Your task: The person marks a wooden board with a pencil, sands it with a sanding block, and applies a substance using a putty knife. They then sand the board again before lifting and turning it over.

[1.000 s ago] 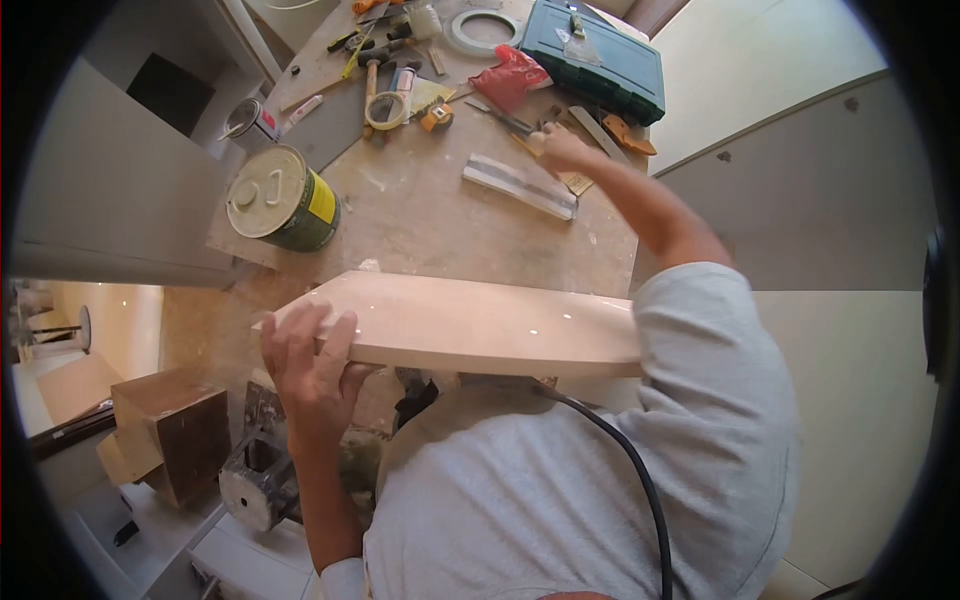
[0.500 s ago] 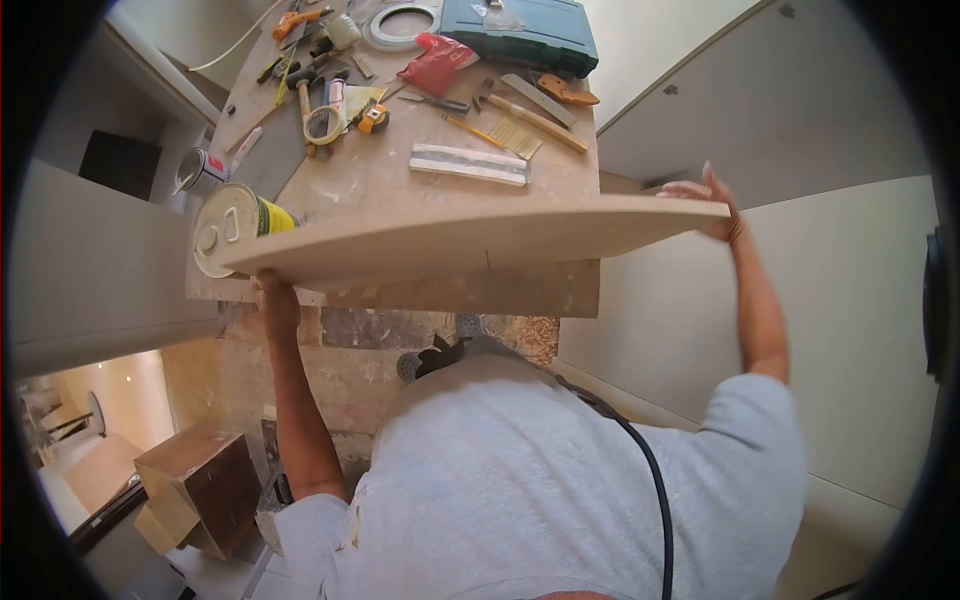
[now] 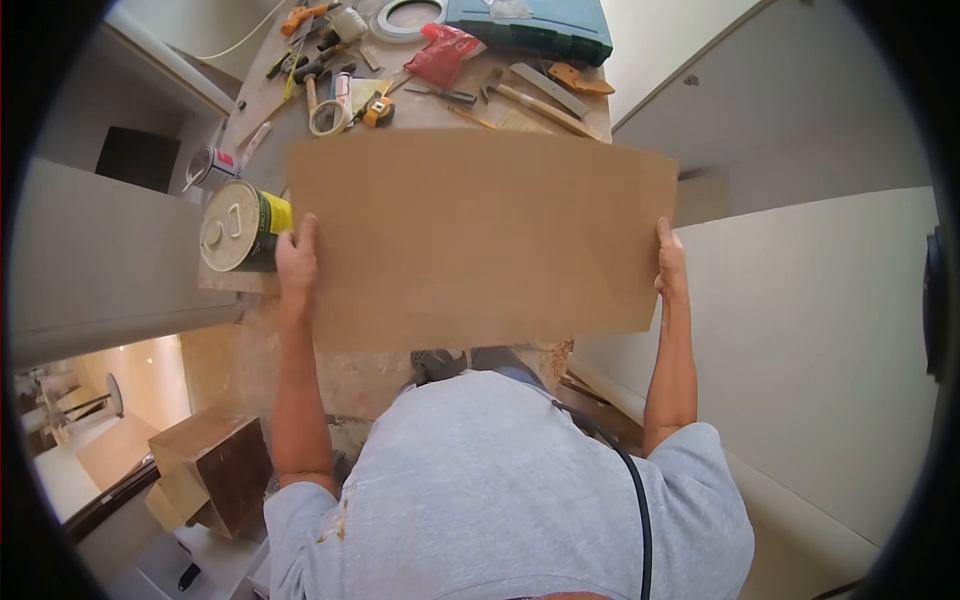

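Observation:
A wide brown wooden board (image 3: 485,240) is held up in front of me, its broad face toward me. My left hand (image 3: 297,262) grips its left edge, thumb on the near face. On the right edge, my right hand (image 3: 670,262) is closed round the board in the same way. Most of the fingers on both hands are hidden behind it. Just left of my left hand stands a large round can with a yellow and dark label (image 3: 240,228). The board covers much of the worktable.
Tools crowd the far worktable: a hammer (image 3: 545,108), a tape measure (image 3: 378,110), a roll of tape (image 3: 328,118), a red bag (image 3: 442,55) and a green case (image 3: 530,28). A smaller can (image 3: 212,167) is at left. A wooden box (image 3: 212,470) stands lower left; a pale panel (image 3: 800,310) is right.
The board has turned from nearly edge-on to show its broad face. My right hand has moved inward and down to its right edge; my left hand has risen slightly along the left edge.

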`<state>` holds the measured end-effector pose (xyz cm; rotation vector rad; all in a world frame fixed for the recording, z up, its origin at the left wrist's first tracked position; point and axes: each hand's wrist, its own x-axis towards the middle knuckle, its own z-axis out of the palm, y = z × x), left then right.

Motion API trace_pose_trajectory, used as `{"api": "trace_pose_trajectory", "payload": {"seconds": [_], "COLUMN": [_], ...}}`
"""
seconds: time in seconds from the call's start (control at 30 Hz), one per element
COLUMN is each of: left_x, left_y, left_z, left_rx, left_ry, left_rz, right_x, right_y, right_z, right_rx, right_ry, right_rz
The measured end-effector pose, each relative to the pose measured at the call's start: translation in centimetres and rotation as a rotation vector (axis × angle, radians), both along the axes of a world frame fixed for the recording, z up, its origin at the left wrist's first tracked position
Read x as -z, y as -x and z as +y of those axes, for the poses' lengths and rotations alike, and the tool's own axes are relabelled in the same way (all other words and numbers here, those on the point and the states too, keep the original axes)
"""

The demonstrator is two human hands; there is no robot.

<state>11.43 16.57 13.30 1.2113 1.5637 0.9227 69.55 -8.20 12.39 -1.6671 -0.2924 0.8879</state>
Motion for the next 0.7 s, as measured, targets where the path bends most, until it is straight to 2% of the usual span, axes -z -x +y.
{"api": "trace_pose_trajectory", "payload": {"seconds": [0.03, 0.1, 0.17, 0.27, 0.4, 0.47, 0.57, 0.7], "left_x": [3.8, 8.7, 11.2, 13.1, 12.9, 11.4, 9.6, 9.4], "left_y": [0.4, 0.6, 0.7, 1.5, 0.6, -0.4, -0.7, -1.2], "left_z": [-0.9, -2.5, -4.5, -5.2, -4.9, -4.5, -3.2, -1.7], "left_rx": [-0.006, -0.009, -0.105, -0.080, -0.106, -0.093, -0.074, -0.020], "left_ry": [-0.017, -0.036, 0.152, 0.248, 0.191, 0.074, 0.105, 0.137], "left_rz": [0.046, 0.088, 0.074, 0.089, 0.149, 0.353, 0.487, 0.601], "right_x": [1.6, 5.6, 8.6, 10.0, 9.4, 10.3, 11.3, 12.7], "right_y": [-0.1, -0.5, 0.2, 0.5, 0.8, -0.6, -1.0, -0.6], "right_z": [-1.2, -2.6, -4.2, -5.1, -4.1, -2.7, -1.8, -1.2], "right_rx": [0.009, -0.027, -0.018, -0.025, -0.069, -0.080, -0.096, -0.047], "right_ry": [0.006, 0.278, 0.319, 0.373, 0.392, 0.427, 0.447, 0.422], "right_rz": [0.005, -0.106, -0.101, -0.099, -0.138, -0.185, -0.224, -0.260]}}
